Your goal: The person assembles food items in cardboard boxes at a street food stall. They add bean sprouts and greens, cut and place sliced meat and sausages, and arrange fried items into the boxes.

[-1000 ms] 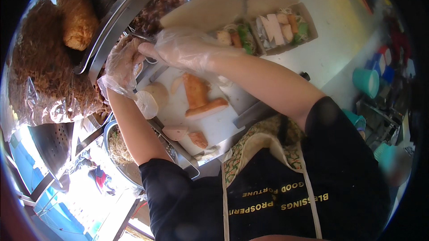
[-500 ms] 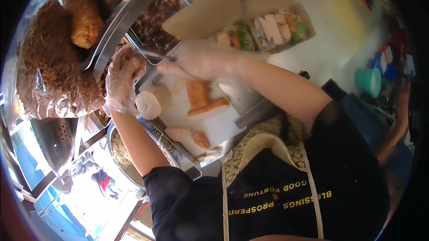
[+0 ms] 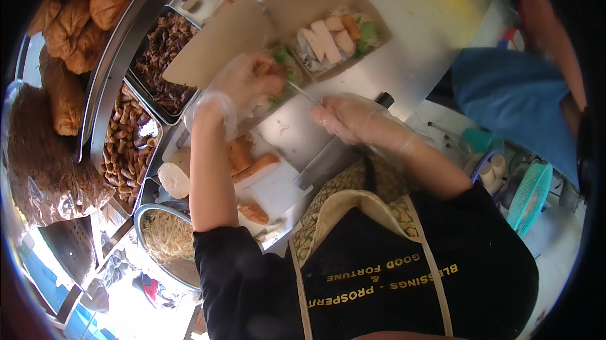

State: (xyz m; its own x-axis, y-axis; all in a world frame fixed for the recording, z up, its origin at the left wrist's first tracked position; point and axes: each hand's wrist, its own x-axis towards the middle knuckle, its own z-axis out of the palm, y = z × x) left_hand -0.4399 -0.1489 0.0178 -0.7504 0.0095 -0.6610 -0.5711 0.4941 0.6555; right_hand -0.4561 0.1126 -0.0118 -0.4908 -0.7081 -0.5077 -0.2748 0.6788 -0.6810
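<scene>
Both hands wear clear plastic gloves. My left hand (image 3: 243, 84) is over the left compartment of an open brown cardboard food box (image 3: 382, 21), its fingers curled together; what they hold, if anything, cannot be made out. Green leaves and thin shreds show beside them. My right hand (image 3: 360, 119), to the right and nearer me, grips a thin metal utensil (image 3: 304, 92) whose tip points at the left hand; its kind is unclear. The right compartment holds pale strips (image 3: 325, 40), orange-brown pieces and leaves (image 3: 368, 34). The box lid (image 3: 218, 43) stands open behind.
Trays of shredded brown meat (image 3: 165, 56) and small brown pieces (image 3: 129, 144) stand left. A bowl of pale shreds (image 3: 165, 236) sits near left. A white roll (image 3: 173, 179) and browned pieces (image 3: 255, 170) lie on the board. A teal basket (image 3: 530, 198) and another person's blue clothing (image 3: 517, 106) are right.
My left hand has moved from the trays at the left to the box. My right hand has drawn back toward the right and nearer me, with the metal utensil. The view has shifted.
</scene>
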